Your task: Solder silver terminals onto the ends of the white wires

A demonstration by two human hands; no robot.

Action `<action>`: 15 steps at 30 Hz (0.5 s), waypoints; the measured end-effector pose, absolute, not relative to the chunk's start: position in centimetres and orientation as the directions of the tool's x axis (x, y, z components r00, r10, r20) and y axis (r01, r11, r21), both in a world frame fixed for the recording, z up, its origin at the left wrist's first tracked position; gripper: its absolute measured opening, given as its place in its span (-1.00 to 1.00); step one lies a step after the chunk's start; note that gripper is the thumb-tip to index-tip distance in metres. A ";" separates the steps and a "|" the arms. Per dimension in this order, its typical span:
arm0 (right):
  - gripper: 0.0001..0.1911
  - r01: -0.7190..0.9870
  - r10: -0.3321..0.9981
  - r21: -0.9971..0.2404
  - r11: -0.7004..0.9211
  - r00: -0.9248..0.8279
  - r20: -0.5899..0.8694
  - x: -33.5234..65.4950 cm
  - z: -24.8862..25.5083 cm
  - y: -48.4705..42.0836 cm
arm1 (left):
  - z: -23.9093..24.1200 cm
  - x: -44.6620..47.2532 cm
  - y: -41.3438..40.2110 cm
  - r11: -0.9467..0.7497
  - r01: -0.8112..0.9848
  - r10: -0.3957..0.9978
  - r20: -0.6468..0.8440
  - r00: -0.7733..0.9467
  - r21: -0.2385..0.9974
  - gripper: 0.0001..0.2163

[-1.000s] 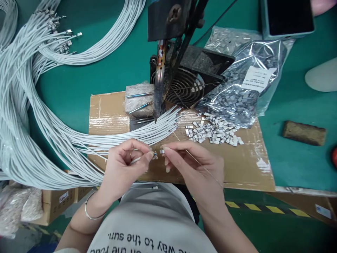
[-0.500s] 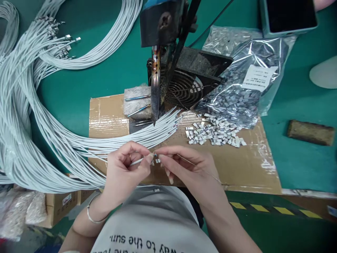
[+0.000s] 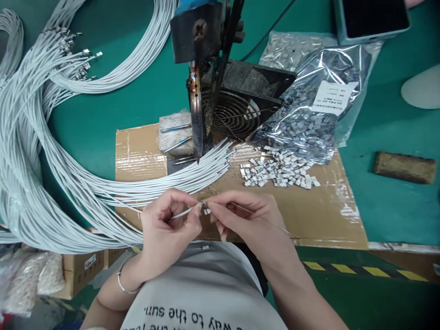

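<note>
Pinched between the thumb and forefinger of my left hand (image 3: 168, 224) is a white cable (image 3: 180, 214), close to its end. The fingertips of my right hand (image 3: 249, 215) meet it there, closed on a tiny metal connector piece (image 3: 204, 204); my fingers partly cover it. A thin wire (image 3: 280, 227), like solder, runs across my right hand and sticks out past the fingers. Just below the fingertips lie a few loose metal pieces (image 3: 206, 211) on the cardboard (image 3: 309, 220). Above my hands, a soldering iron (image 3: 196, 110) points downward from its holder.
White cables (image 3: 113, 185) sweep in from the left, their ends under the iron. A small fan (image 3: 237, 114) stands behind it. Metal pieces (image 3: 280, 169) are heaped at right, below a plastic bag (image 3: 309, 114) of more. A dark block (image 3: 404, 167) lies far right.
The view has shifted slightly, so the iron and fan appear further left. Both hands keep their pinch at the cable end; the thin wire now shows beyond my right fingers.
</note>
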State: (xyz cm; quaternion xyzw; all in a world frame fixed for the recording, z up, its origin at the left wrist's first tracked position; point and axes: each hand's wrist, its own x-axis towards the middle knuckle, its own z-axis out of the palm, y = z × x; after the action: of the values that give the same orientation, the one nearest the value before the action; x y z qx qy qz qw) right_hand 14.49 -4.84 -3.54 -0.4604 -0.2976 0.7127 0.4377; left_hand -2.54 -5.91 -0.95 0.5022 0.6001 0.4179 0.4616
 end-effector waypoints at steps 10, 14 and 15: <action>-0.93 -0.356 0.921 -0.853 -0.382 -0.073 -0.382 15.1 -3.0 -4.6 | -0.1 -3.1 -4.9 0.312 0.148 0.948 -0.297 -0.117 0.938 -0.90; -0.95 -0.361 0.933 -0.865 -0.348 -0.047 -0.356 14.5 -2.6 -4.8 | 0.7 -2.9 -4.3 0.338 0.110 0.941 -0.335 -0.046 0.935 -0.90; -0.95 -0.358 0.944 -0.876 -0.323 -0.050 -0.328 14.5 -2.6 -4.8 | 0.8 -2.8 -4.3 0.336 0.103 0.942 -0.333 -0.040 0.936 -0.90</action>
State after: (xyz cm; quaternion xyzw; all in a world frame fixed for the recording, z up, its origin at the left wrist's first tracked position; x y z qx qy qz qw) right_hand 14.46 -4.85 -2.64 -0.4794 -0.3055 0.6571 0.4951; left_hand -2.78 -4.26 0.79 0.4285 0.6096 0.3854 0.5443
